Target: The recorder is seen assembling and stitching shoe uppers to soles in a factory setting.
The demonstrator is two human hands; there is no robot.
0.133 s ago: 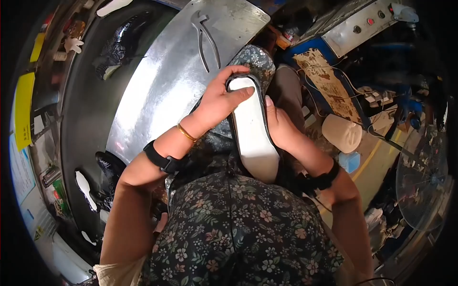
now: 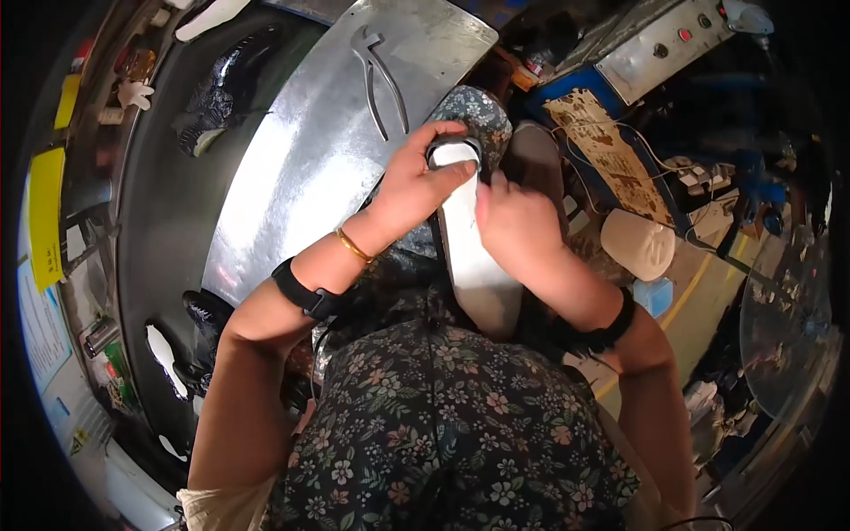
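A dark shoe [image 2: 475, 257] rests sole up on my lap, its pale bottom facing me and a black edge around it. My left hand [image 2: 414, 190] is closed round the far end, thumb pressed on the pale surface and fingers over the tip. At the right-hand edge, my right hand [image 2: 521, 221] is curled with the knuckles up, gripping the dark rim; its fingertips are partly hidden. Metal lasting pincers [image 2: 381, 80] lie on a shiny metal plate [image 2: 292, 168] beyond my left arm.
Left of the plate runs a dark belt [image 2: 159, 221] carrying a black shoe [image 2: 221, 93] and several white soles or shoe bottoms [image 2: 165, 358]. To the right stand a control panel [image 2: 664, 49], a pale plastic jug [image 2: 637, 243], a blue block [image 2: 652, 296] and a fan [image 2: 788, 327].
My right hand has turned over and moved up along the shoe's edge, its fingers now curled at the rim. My left hand keeps its hold.
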